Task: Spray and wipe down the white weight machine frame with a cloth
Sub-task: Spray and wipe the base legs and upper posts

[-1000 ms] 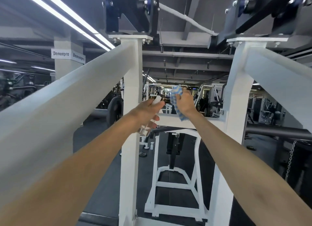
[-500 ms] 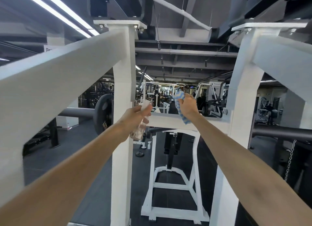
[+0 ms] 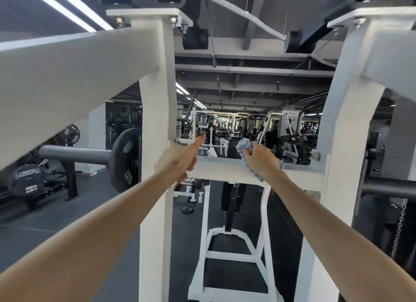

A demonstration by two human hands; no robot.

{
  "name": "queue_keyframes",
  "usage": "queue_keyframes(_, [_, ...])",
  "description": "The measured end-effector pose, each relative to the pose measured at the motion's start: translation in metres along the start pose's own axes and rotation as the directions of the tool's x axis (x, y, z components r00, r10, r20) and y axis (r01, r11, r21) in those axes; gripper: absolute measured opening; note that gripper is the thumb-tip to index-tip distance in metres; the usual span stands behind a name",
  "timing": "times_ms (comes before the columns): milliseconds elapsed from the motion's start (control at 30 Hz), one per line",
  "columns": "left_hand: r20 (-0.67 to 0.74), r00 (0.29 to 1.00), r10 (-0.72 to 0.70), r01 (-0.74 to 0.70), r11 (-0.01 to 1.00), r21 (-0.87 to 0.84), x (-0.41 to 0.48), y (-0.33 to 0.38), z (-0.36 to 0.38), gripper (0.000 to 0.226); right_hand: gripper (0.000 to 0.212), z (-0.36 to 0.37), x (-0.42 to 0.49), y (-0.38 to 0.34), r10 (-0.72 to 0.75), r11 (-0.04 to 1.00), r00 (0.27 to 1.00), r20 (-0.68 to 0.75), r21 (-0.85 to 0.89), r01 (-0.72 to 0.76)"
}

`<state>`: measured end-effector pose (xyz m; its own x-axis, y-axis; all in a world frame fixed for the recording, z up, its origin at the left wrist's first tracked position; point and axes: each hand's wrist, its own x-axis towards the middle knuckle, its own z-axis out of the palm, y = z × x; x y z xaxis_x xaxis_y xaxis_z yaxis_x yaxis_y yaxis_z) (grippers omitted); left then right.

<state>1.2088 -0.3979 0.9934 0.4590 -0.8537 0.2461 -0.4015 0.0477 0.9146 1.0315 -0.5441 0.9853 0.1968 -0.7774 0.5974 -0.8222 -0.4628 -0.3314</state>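
White weight machine frame point(image 3: 155, 112) fills the view: two square-section uprights, one just left of centre and one at 3 o'clock, joined by a horizontal crossbar point(image 3: 221, 170) at centre. Sloping beams run down from the upright tops toward 9 o'clock and toward 2 o'clock. Each upright is capped by a flat plate with bolts, black parts mounted above. The paint is matt white, with no marks legible at this sharpness. A narrower white base section point(image 3: 227, 255) stands on the dark floor at 6 o'clock.

Right hand point(image 3: 261, 161) is clenched round a blue-and-white cloth point(image 3: 243, 144), bunched above the knuckles and trailing below the wrist, and lies against the top face of the crossbar, right of its middle.

Left hand point(image 3: 181, 164) is at the crossbar's left end, beside the left upright, index finger pointing forward, remaining fingers curled under. The area is blurred; whether it holds anything cannot be told.

A black weight plate point(image 3: 126, 161) marked 25KG sits on a grey bar at 9 o'clock. A chain point(image 3: 399, 229) hangs at 4 o'clock.
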Motion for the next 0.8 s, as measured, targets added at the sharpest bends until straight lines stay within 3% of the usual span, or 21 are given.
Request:
queue_keyframes(267, [-0.223, 0.966, 0.133, -0.097, 0.982, 0.164, 0.016, -0.003, 0.016, 0.056, 0.036, 0.009, 0.006, 0.003, -0.038, 0.997, 0.999, -0.001, -0.062, 0.038])
queue_keyframes(333, [-0.139, 0.986, 0.09, -0.072, 0.989, 0.128, 0.019, -0.006, 0.014, 0.058, 0.036, 0.009, 0.007, 0.002, -0.038, 0.998, 0.999, 0.009, -0.046, 0.038])
queue_keyframes(433, [0.094, 0.995, -0.042, 0.043, 0.999, -0.006, 0.02, -0.007, 0.006, 0.06, 0.034, 0.012, 0.009, 0.002, -0.041, 0.999, 0.999, 0.015, -0.033, 0.042])
queue_keyframes(467, [0.103, 0.994, -0.046, 0.048, 0.999, -0.022, 0.019, -0.007, 0.005, 0.059, 0.035, 0.014, 0.01, 0.001, -0.039, 0.999, 0.999, 0.009, -0.027, 0.04])
queue_keyframes(633, [-0.255, 0.967, 0.023, -0.028, 0.999, -0.016, 0.01, -0.009, 0.0, 0.052, 0.041, 0.023, 0.009, -0.023, -0.048, 0.999, 0.999, 0.001, 0.002, 0.048])
queue_keyframes(700, [-0.274, 0.962, -0.006, -0.017, 0.996, -0.084, 0.01, -0.012, -0.006, 0.052, 0.051, 0.033, 0.008, -0.045, -0.12, 0.993, 0.992, 0.039, -0.001, 0.12])
queue_keyframes(800, [-0.258, 0.964, -0.067, 0.02, 0.983, -0.18, 0.013, -0.017, -0.021, 0.053, 0.058, 0.061, 0.008, -0.093, -0.337, 0.934, 0.933, 0.124, -0.085, 0.348])
